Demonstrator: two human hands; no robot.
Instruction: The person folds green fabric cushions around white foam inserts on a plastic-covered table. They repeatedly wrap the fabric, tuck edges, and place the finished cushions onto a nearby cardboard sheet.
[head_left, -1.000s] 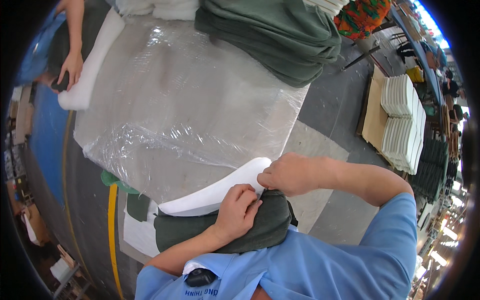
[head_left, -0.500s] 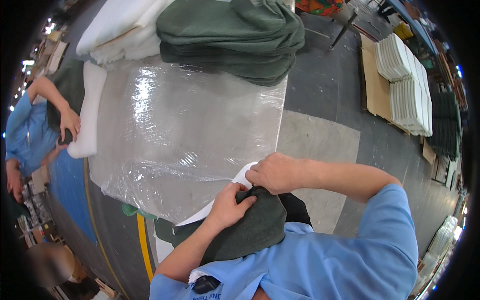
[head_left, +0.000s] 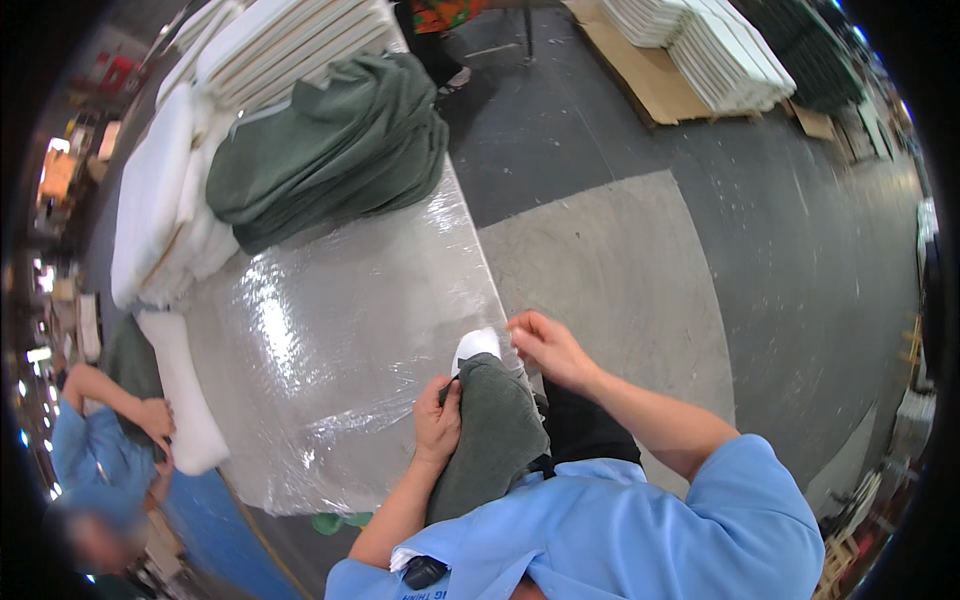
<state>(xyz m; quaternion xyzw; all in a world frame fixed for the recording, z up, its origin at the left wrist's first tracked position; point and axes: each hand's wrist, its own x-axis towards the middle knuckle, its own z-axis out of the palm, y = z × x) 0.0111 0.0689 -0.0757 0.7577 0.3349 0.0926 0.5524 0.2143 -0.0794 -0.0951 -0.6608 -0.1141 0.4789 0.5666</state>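
A dark green fabric cover [head_left: 490, 425] lies against my body at the near edge of the table. Out of its far end pokes the rounded tip of a white pad [head_left: 478, 345]; the rest of the pad is hidden. My left hand [head_left: 437, 422] pinches the left edge of the cover's mouth, thumb on top. Just right of the white tip, my right hand [head_left: 548, 348] is off the cloth, its fingers loosely bent and slightly apart with nothing visible in them.
The table [head_left: 340, 330] is wrapped in shiny clear plastic. Toward its far end lie a pile of green covers [head_left: 330, 150] and white padding [head_left: 160, 200]. At left a co-worker [head_left: 110, 430] handles a green cover and a white pad [head_left: 185, 390]. White stacked panels [head_left: 720, 60] stand far right.
My right hand has let go of the cover and moved slightly right. The white tip now shows rounded beyond the cover's mouth. My view has turned to the right.
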